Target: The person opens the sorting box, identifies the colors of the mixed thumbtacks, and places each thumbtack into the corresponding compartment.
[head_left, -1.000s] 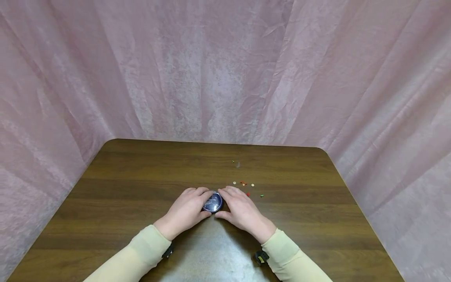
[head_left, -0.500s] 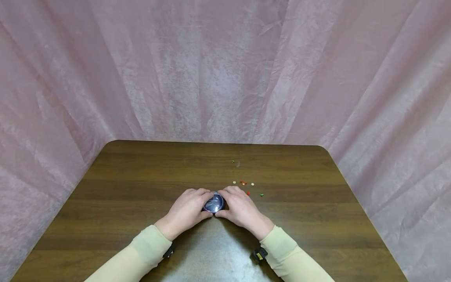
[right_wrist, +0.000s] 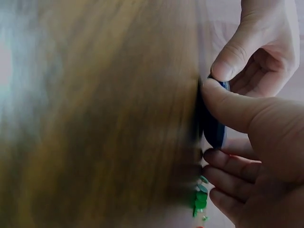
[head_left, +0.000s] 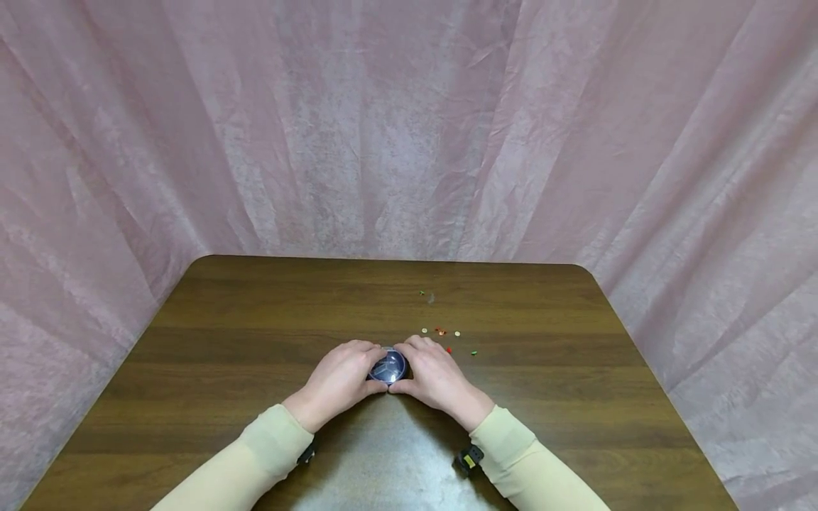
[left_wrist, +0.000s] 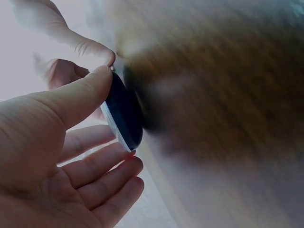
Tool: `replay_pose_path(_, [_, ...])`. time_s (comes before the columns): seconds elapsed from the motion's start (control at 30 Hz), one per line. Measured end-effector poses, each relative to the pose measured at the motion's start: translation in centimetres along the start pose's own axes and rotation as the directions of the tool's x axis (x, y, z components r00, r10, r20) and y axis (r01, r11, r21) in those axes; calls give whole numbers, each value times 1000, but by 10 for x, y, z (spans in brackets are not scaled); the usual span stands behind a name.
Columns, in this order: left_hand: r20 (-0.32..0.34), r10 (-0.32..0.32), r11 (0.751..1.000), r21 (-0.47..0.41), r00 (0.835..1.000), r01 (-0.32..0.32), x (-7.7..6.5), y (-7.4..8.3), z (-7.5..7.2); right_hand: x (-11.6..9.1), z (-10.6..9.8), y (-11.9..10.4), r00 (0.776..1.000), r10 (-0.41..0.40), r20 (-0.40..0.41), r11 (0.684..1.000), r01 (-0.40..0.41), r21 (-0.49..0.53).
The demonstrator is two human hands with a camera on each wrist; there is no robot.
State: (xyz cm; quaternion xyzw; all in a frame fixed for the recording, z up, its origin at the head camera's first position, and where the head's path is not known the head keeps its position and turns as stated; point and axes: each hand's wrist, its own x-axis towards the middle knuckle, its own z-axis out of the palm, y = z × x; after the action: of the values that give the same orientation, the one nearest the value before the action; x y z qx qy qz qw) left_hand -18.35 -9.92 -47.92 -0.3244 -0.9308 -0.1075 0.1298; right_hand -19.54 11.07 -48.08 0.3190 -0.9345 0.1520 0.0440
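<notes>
A small round dark blue case (head_left: 388, 365) with a clear, shiny top lies between both hands, low over the table in the head view. My left hand (head_left: 341, 376) holds its left side, the thumb at the near edge and the fingers round the far side. From the right, my right hand (head_left: 437, 376) grips it the same way. Both thumb tips nearly meet at the near rim. In the left wrist view the dark side of the case (left_wrist: 126, 116) shows beyond the left thumb. The right wrist view has the case (right_wrist: 214, 126) edge-on behind the right thumb.
Beyond the right hand, several tiny pieces lie on the brown wooden table (head_left: 543, 397): cream discs (head_left: 456, 333), red bits (head_left: 441, 331), and green bits (head_left: 473, 353). A small clear piece (head_left: 431, 298) lies farther back. Pink curtains (head_left: 383, 142) surround the table's back and sides.
My right hand has shifted slightly left, and the thumbs have come closer together at the near rim. Both hands stay at the round case; the tiny pieces lie as before.
</notes>
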Motion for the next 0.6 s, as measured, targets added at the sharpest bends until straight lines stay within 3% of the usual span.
replay_pose_path(0.3, [12, -1, 1000, -17, 1000, 2, -1, 0, -2, -2, -2, 4, 999, 4, 51, 999, -6, 41])
replay_pose_path(0.6, [25, 28, 999, -30, 999, -27, -1, -1, -8, -1, -2, 3, 1000, -12, 23, 1000, 12, -4])
